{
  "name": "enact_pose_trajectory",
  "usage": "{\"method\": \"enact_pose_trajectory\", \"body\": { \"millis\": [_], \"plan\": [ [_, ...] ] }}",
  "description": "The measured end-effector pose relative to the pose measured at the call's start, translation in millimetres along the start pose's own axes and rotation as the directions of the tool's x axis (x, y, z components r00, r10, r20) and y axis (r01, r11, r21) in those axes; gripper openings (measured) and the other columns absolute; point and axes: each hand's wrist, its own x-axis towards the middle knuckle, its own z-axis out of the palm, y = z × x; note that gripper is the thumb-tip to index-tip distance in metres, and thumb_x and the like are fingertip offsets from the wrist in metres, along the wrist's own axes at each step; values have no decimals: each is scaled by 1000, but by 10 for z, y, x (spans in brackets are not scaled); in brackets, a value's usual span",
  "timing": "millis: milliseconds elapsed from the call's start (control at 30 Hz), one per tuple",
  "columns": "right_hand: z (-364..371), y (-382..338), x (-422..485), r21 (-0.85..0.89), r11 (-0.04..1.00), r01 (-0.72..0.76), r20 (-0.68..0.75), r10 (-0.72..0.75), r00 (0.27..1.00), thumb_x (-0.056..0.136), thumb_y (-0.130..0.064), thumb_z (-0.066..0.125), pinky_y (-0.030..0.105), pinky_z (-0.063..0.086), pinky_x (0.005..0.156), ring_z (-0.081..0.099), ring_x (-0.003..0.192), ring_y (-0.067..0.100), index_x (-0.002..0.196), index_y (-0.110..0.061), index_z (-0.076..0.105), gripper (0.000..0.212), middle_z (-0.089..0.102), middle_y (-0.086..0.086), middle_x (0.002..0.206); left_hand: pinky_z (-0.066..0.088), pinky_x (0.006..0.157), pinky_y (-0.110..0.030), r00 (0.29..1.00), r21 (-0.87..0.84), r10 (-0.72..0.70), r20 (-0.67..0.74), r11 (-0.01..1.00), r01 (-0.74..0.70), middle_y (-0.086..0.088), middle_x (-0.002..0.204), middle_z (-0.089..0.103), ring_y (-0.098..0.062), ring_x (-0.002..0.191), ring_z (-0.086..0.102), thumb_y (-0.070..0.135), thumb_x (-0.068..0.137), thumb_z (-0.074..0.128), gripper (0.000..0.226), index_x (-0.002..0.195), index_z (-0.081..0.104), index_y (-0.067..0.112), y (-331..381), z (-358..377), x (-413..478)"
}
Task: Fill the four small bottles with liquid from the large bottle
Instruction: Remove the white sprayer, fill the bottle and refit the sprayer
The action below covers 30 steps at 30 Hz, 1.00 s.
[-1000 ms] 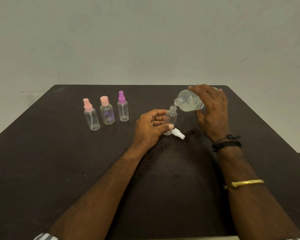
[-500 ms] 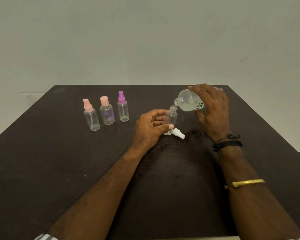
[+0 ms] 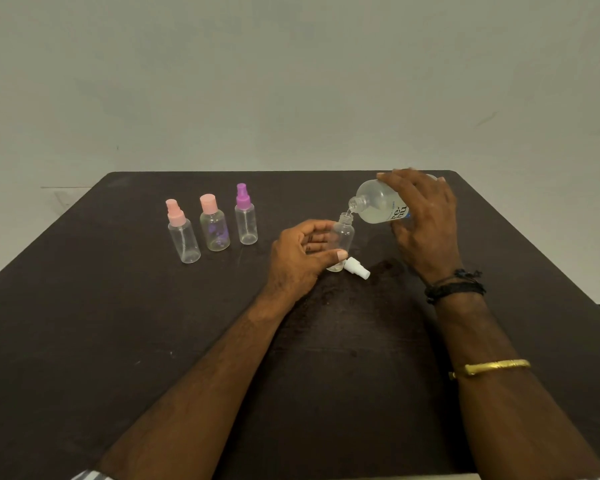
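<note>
My right hand [image 3: 425, 226] grips the large clear bottle [image 3: 378, 202], tilted with its mouth down-left over the open neck of a small clear bottle [image 3: 342, 237]. A thin stream of liquid runs between the two mouths. My left hand [image 3: 300, 258] curls around that small bottle, which stands upright on the dark table [image 3: 118, 323]. Its white spray cap [image 3: 356, 268] lies on the table just right of its base. Three capped small bottles stand in a row to the left: a pink spray bottle [image 3: 183, 233], a pink-capped bottle [image 3: 214, 224] and a purple spray bottle [image 3: 245, 216].
The table's far edge runs just behind the large bottle, in front of a plain pale wall. A damp-looking patch [image 3: 385, 268] marks the tabletop right of the white cap. My right wrist wears black bands and a gold bangle.
</note>
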Motion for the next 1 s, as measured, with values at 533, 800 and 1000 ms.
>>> {"method": "enact_pose_trajectory", "body": {
  "millis": [533, 800, 1000],
  "plan": [
    [16, 14, 2, 0, 1000, 16, -18, -16, 1000, 84, -2, 71, 52, 24, 119, 48, 135, 19, 138, -28, 59, 61, 57, -2, 140, 61, 88, -31, 1000, -4, 12, 13, 1000, -12, -3, 104, 78, -15, 98, 75, 4, 74, 88, 43, 112, 73, 18, 38, -3, -16],
    [15, 22, 1, -7, 1000, 15, -14, -16, 1000, 84, -3, 71, 55, 25, 118, 49, 135, 20, 138, -28, 59, 60, 57, -2, 141, 61, 88, -30, 1000, 3, 15, 15, 1000, -15, -2, 104, 78, -15, 98, 75, 4, 74, 88, 44, 112, 73, 19, 45, -5, -17],
    [18, 24, -3, -15, 1000, 12, -10, -12, 1000, 85, -4, 71, 55, 25, 119, 47, 136, 19, 138, -29, 59, 60, 56, -2, 141, 61, 89, -30, 1000, 16, 10, 19, 1000, -10, -2, 105, 78, -14, 99, 75, 5, 74, 88, 44, 113, 72, 17, 32, -13, -16]
  ]
}}
